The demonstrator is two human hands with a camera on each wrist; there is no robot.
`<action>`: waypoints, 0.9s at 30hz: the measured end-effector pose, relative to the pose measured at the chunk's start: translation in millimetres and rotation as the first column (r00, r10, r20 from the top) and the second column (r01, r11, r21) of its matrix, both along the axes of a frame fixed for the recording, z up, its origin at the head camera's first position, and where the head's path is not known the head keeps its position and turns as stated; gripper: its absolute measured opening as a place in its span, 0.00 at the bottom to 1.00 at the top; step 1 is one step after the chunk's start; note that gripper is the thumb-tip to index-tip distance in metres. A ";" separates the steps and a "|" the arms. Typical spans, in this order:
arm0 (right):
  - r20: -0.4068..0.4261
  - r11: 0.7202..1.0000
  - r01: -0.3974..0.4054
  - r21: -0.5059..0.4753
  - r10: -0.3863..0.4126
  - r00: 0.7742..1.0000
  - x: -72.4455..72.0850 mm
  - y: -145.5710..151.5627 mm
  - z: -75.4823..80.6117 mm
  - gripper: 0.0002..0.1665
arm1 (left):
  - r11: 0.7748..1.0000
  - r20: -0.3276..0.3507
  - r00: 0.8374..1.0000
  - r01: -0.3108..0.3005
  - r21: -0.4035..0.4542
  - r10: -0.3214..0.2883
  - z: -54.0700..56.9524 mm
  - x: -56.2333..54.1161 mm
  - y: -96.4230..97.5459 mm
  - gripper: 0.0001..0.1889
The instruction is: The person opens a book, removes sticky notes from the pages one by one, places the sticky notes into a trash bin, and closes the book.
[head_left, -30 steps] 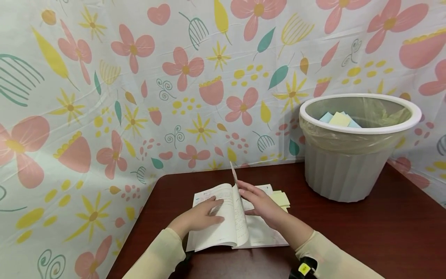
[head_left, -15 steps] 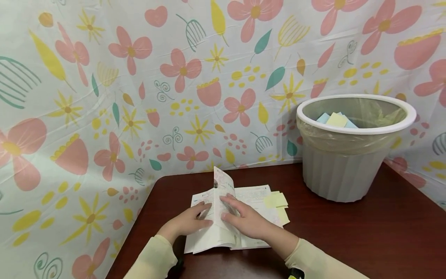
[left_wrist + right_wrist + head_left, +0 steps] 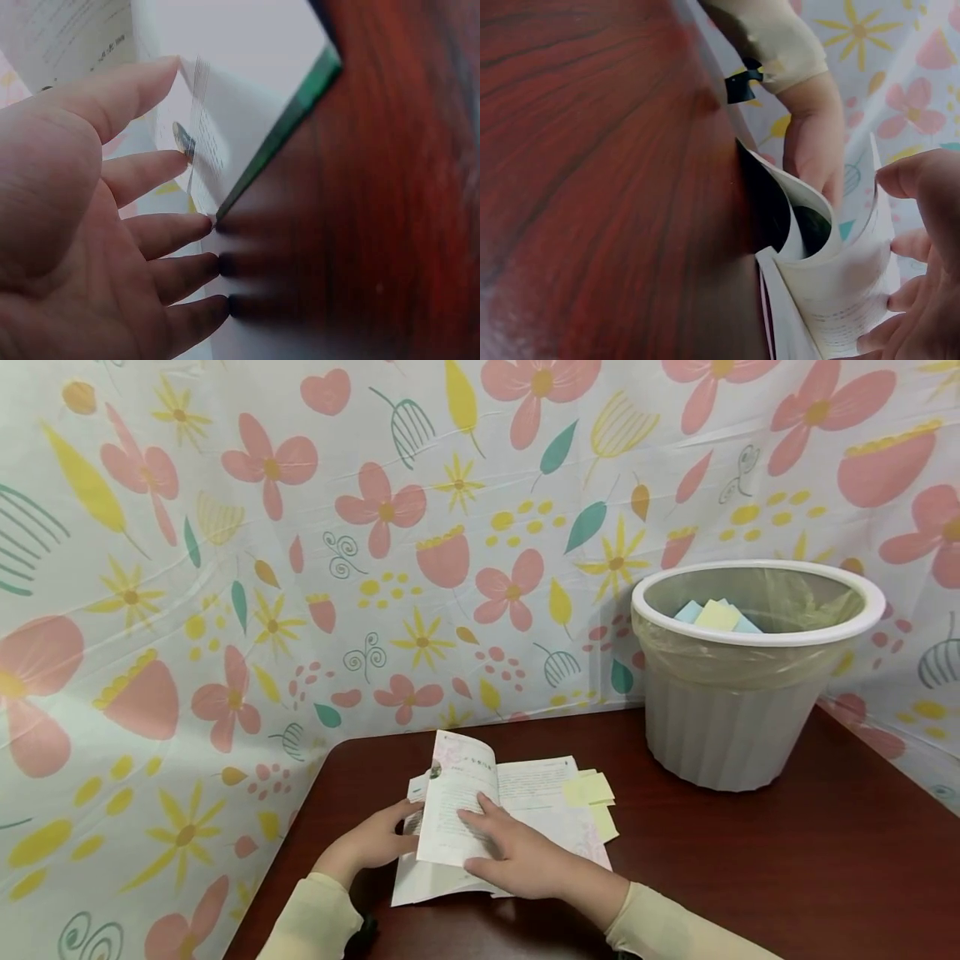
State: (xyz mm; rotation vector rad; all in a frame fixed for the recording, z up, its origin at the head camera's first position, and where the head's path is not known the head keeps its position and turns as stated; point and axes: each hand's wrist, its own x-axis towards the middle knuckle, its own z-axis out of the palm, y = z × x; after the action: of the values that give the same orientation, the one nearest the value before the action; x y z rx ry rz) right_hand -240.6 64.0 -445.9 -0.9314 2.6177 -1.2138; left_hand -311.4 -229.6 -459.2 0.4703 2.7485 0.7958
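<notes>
An open book with printed pages lies on the dark red table, and one page is lifted and leans over to the left. My right hand presses that page with spread fingers. At the book's left side my left hand has its fingers extended; in the left wrist view its thumb meets a page and its fingertips reach the book's edge and the table. Yellow sticky notes stick out from the book's right edge. The right wrist view shows the curved pages from below, beside my right fingers.
A grey bin with a white rim and a clear plastic liner stands at the back right of the table. Blue and yellow paper notes are inside it. A flower-patterned cloth hangs behind and to the left.
The lifted page has swung from upright at the middle over to the left. My right hand has followed it leftward, and my left hand has drawn back to the book's left edge.
</notes>
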 end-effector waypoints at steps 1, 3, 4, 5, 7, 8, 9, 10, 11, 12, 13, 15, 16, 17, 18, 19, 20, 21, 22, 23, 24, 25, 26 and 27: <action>-0.004 1.000 -0.002 0.016 0.002 1.000 0.4 -0.6 -1.0 0.41 | 1.000 -0.006 1.000 -0.011 -0.006 0.011 -0.4 0.5 -0.9 0.37; -0.019 0.999 -0.003 0.047 0.004 1.000 1.2 -2.1 -2.9 0.41 | 0.999 -0.017 0.999 -0.032 -0.013 0.032 -1.2 1.2 -2.2 0.35; -0.026 0.998 -0.002 0.064 0.003 1.000 1.6 -2.7 -3.6 0.41 | 0.999 -0.025 0.999 -0.041 -0.020 0.040 -1.8 1.4 -2.8 0.35; -0.034 0.997 -0.001 0.078 0.004 0.999 1.9 -3.4 -4.6 0.42 | 0.999 -0.031 0.998 -0.047 -0.026 0.047 -2.0 1.5 -3.3 0.35; -0.047 0.994 0.000 0.110 0.005 0.999 2.6 -4.4 -5.8 0.42 | 0.998 -0.038 0.998 -0.056 -0.036 0.054 -1.9 1.6 -4.2 0.34; -0.052 0.992 0.001 0.123 0.005 0.999 3.2 -4.6 -6.3 0.42 | 0.997 -0.039 0.998 -0.058 -0.041 0.056 -2.0 1.3 -5.0 0.33; -0.054 0.991 0.004 0.136 0.004 0.999 3.6 -4.7 -6.9 0.42 | 0.997 -0.040 0.998 -0.058 -0.047 0.056 -1.8 1.2 -5.8 0.33; -0.058 0.989 0.006 0.150 0.003 0.998 3.9 -4.8 -7.5 0.43 | 0.997 -0.037 0.998 -0.060 -0.056 0.058 -1.6 1.0 -6.6 0.33; -0.063 0.987 0.005 0.160 0.005 0.998 3.8 -4.9 -8.4 0.43 | 0.996 -0.035 0.998 -0.062 -0.061 0.060 -1.4 0.9 -7.3 0.33; -0.068 0.985 0.004 0.174 0.008 0.998 3.8 -4.8 -8.9 0.43 | 0.996 -0.030 0.997 -0.066 -0.064 0.064 -1.2 0.9 -8.0 0.33; -0.073 0.983 0.002 0.185 0.012 0.997 3.6 -5.0 -9.6 0.42 | 0.995 -0.028 0.997 -0.071 -0.070 0.069 -0.9 1.2 -9.1 0.33; -0.080 0.979 -0.008 0.206 0.025 0.996 2.8 -5.2 -11.0 0.42 | 0.994 -0.020 0.997 -0.078 -0.077 0.077 -1.1 1.5 -11.0 0.33; -0.083 0.976 -0.014 0.215 0.032 0.996 2.2 -5.2 -11.6 0.41 | 0.994 -0.017 0.997 -0.081 -0.078 0.080 -1.0 1.7 -11.7 0.33; -0.083 0.974 -0.018 0.224 0.037 0.996 1.7 -5.0 -11.9 0.41 | 0.993 -0.015 0.996 -0.086 -0.077 0.085 -1.2 1.8 -12.2 0.33; -0.084 0.973 -0.023 0.231 0.043 0.995 1.3 -4.8 -12.0 0.40 | 0.993 -0.011 0.996 -0.089 -0.077 0.088 -1.3 1.8 -12.6 0.33; -0.085 0.972 -0.026 0.235 0.047 0.995 0.8 -4.6 -12.2 0.39 | 0.993 -0.008 0.996 -0.092 -0.075 0.091 -1.4 1.8 -12.9 0.33; -0.085 0.971 -0.030 0.238 0.052 0.995 0.5 -4.2 -12.3 0.38 | 0.993 -0.005 0.996 -0.094 -0.073 0.094 -1.7 1.7 -13.1 0.34; -0.088 0.970 -0.032 0.239 0.055 0.995 0.1 -3.8 -12.5 0.37 | 0.993 -0.005 0.995 -0.096 -0.070 0.096 -1.6 1.6 -13.1 0.34; -0.092 0.970 -0.034 0.241 0.058 0.994 -0.2 -3.4 -12.5 0.36 | 0.993 -0.006 0.995 -0.099 -0.067 0.099 -1.4 1.7 -13.0 0.33; -0.093 0.970 -0.037 0.242 0.061 0.994 -0.5 -3.0 -12.7 0.35 | 0.993 -0.004 0.995 -0.099 -0.062 0.099 -1.4 1.8 -12.8 0.33; -0.094 0.970 -0.044 0.241 0.069 0.993 -0.9 -2.4 -13.2 0.34 | 0.994 -0.002 0.995 -0.098 -0.055 0.098 -1.0 2.2 -12.3 0.33; -0.095 0.969 -0.051 0.241 0.076 0.993 -1.3 -1.7 -13.8 0.33 | 0.994 0.001 0.995 -0.096 -0.049 0.096 -1.0 2.4 -11.9 0.33; -0.096 0.969 -0.060 0.242 0.085 0.992 -1.9 -0.9 -14.7 0.33 | 0.995 0.004 0.996 -0.092 -0.045 0.093 -1.2 2.8 -11.3 0.33; -0.098 0.967 -0.068 0.244 0.095 0.991 -2.7 -0.1 -15.7 0.33 | 0.995 0.006 0.996 -0.090 -0.040 0.090 -1.0 3.2 -10.6 0.32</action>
State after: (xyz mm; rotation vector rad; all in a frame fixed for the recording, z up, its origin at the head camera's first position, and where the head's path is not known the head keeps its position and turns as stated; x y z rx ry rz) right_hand -243.3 63.8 -461.6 -1.0722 2.7000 -0.8251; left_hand -308.2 -240.2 -460.2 0.3372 2.7890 0.7610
